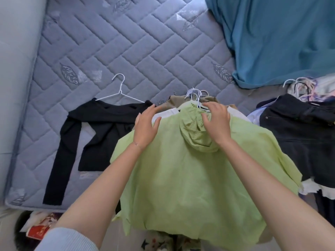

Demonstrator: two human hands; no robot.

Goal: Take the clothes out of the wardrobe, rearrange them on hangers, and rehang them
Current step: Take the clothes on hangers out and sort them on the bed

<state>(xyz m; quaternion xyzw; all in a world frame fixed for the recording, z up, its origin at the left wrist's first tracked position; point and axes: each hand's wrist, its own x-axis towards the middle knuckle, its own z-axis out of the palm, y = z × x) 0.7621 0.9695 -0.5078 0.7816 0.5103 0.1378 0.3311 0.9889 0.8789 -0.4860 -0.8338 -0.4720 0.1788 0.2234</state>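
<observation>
Left hand (145, 127) and right hand (216, 122) spread over green jacket (181, 178) on mattress (108, 42).

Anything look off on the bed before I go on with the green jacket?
Yes: the white hanger on the black top lies exposed above the neckline, not seated in the shoulders, so it looks half off.

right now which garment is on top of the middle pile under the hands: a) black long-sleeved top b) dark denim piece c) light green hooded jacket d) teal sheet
c: the light green hooded jacket lies uppermost there, below the left hand and right hand; the black top lies off to its left, the dark denim piece to its right.
</observation>
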